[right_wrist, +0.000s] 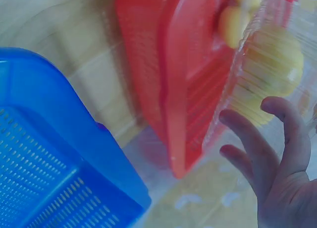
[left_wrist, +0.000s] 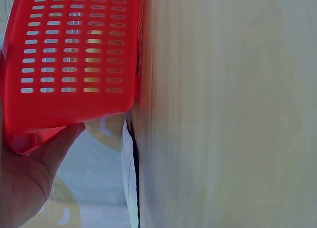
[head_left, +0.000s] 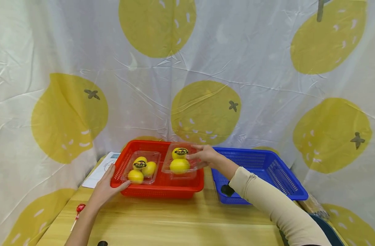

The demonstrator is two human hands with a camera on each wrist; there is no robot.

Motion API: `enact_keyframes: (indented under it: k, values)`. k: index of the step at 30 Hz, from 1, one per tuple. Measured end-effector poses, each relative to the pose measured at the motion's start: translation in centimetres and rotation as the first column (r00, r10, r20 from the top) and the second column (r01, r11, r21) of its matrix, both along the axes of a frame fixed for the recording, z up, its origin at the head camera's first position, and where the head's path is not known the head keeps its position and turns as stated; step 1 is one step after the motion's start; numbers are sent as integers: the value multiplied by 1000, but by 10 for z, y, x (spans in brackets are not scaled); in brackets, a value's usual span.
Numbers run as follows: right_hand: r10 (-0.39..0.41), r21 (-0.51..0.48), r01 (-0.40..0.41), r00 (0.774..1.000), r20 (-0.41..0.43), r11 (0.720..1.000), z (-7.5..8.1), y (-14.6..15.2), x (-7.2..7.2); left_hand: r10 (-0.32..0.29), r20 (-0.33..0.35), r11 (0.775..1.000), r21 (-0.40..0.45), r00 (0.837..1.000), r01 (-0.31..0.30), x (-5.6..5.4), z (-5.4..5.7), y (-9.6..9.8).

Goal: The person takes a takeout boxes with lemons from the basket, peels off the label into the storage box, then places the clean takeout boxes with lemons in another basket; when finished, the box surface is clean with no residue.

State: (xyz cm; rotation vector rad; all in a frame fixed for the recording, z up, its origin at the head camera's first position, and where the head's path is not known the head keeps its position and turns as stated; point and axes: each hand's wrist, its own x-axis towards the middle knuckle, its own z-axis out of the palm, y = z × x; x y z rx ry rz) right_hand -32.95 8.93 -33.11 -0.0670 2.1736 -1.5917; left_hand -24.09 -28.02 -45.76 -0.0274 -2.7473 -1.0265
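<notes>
My left hand (head_left: pixel 105 189) holds the front left corner of a red basket (head_left: pixel 156 191), with the thumb over the rim and the fingers along the outer side. In the basket's left half lies a clear plastic box of lemons (head_left: pixel 148 168) with a black label. My right hand (head_left: pixel 207 157) grips the right edge of a second clear box of lemons (head_left: pixel 179 165), tilted over the basket's right half. Two lemons show in it; the fingers cover part of its right side. In the right wrist view the fingers (right_wrist: pixel 252 143) bend against the clear plastic.
Right of the red basket stands a blue basket (head_left: pixel 258 160) with a small dark object (head_left: pixel 227 189) at its front left. A printed sheet (head_left: pixel 101 171) lies at the left, and a red lollipop (head_left: pixel 80 208) nearer. A lemon-patterned curtain (head_left: pixel 144 92) hangs behind the wooden table (head_left: pixel 175 218).
</notes>
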Motion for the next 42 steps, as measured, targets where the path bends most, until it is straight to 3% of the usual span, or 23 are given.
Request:
enact_keyframes:
  k: [6,14,36,42]
  values:
    - [3,-26,-4,999,-32,1000,13,15,14,-16,-8,1000,10,1000,16,1,0,-1]
    - [-15,-27,14,998,-67,1000,17,38,40,-33,0,999,31,999,33,0,-1,-4]
    - [45,-96,-55,993,-107,994,-14,79,126,-38,27,999,24,999,37,-1,-2,-4]
    - [26,-115,-39,994,-109,993,-28,87,147,-43,37,999,25,998,42,-1,-1,-3]
